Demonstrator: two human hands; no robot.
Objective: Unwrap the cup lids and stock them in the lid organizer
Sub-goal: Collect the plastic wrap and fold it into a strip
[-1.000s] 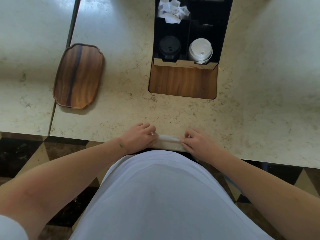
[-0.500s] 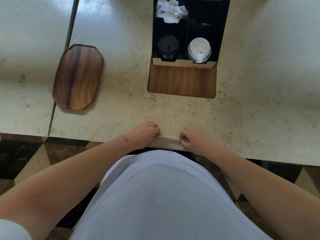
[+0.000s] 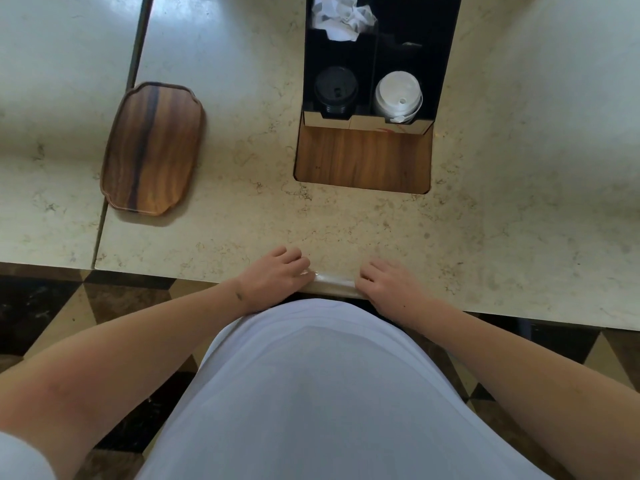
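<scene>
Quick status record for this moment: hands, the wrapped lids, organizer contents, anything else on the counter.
left hand: grips the left end of the wrapped lid sleeve, fingers curled
right hand: grips the sleeve's right end
wrapped lid sleeve: lying across the near counter edge, wrap not visibly off
lid organizer: black lids front left slot, white lids front right slot
crumpled white wrap: back left slot
wooden tray: left of organizer, apart from it

The lid organizer is cut off by the top edge; the wrapped sleeve shows only between the hands.
</scene>
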